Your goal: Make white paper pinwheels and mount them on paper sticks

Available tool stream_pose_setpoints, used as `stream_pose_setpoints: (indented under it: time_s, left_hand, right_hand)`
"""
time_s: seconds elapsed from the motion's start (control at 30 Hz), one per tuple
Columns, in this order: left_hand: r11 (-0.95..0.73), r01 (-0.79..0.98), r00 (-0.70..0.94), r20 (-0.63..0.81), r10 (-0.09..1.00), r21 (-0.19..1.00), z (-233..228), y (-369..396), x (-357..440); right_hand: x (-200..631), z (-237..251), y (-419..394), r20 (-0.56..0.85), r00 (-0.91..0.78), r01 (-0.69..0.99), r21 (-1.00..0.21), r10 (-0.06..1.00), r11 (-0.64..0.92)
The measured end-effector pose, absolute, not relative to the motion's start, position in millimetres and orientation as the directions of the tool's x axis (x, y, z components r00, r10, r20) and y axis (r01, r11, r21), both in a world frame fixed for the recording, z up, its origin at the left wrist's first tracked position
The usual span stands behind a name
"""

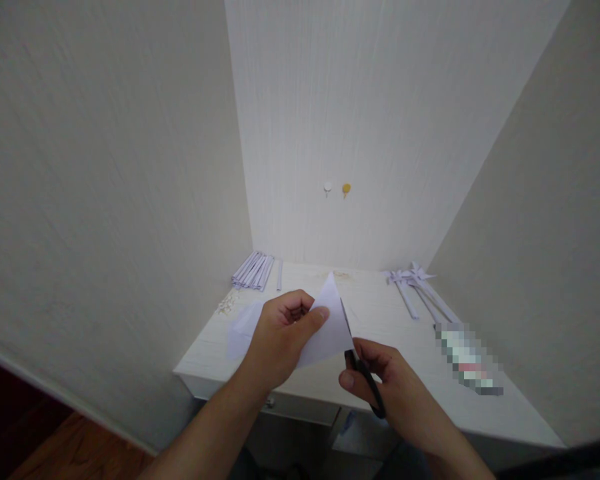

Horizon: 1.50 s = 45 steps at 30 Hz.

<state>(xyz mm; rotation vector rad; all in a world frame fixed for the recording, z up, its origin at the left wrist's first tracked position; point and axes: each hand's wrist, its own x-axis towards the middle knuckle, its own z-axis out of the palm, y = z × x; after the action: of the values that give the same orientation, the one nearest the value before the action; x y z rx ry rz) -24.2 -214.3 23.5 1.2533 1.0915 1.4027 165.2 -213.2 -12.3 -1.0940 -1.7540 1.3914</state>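
Note:
My left hand (280, 337) pinches a folded white paper (330, 327), a triangle with its tip pointing up. My right hand (387, 383) grips black-handled scissors (367, 387), whose blades run up along the paper's right edge. Both hands hover above the near edge of a white desk (370, 313).
A bundle of rolled white paper sticks (254, 270) lies at the desk's back left, small white bits (226, 307) beside it. Paper pinwheels on sticks (417, 287) lie at the back right. A blurred-out object (467, 360) rests near the right wall. Two pins (337, 189) stick in the back wall.

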Motion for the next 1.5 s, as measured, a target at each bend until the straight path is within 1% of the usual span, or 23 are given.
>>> stream_pose_setpoints:
  time_s: [0.2,0.37,0.47,0.73,1.07,1.3,1.4,1.5]
  left_hand:
    - [-0.192,-0.043,-0.051,0.190,0.981,0.980,20,-214,-27]
    - [-0.219,-0.017,-0.050,0.218,0.975,0.975,15,-213,-27]
    - [-0.214,-0.039,-0.031,0.212,0.977,0.976,15,-214,-27]
    - [-0.132,-0.119,-0.004,0.133,0.991,0.984,16,-219,-27]
    - [-0.137,-0.140,-0.003,0.138,0.990,0.981,17,-219,-27]
    - [-0.115,-0.169,0.013,0.119,0.993,0.979,15,-219,-26]
    - [-0.108,-0.146,-0.010,0.108,0.994,0.983,15,-221,-26]
    - [-0.119,-0.086,-0.047,0.115,0.992,0.989,14,-221,-26]
  right_hand:
    - [167,-10,-213,-0.008,-0.461,0.255,-0.959,0.887,0.124]
    - [170,-12,-216,-0.021,-0.480,0.255,-0.960,0.877,0.117]
    - [171,-14,-216,-0.037,-0.485,0.239,-0.967,0.874,0.091]
    - [165,-16,-221,-0.048,-0.478,0.187,-0.981,0.877,0.049]
    - [161,-16,-222,-0.048,-0.461,0.108,-0.994,0.886,0.003]
    - [162,-18,-224,-0.086,-0.461,0.106,-0.993,0.883,-0.041]
    - [162,-19,-225,-0.094,-0.464,0.113,-0.993,0.881,-0.046]
    - [161,-20,-225,-0.094,-0.454,0.133,-0.990,0.886,-0.036]
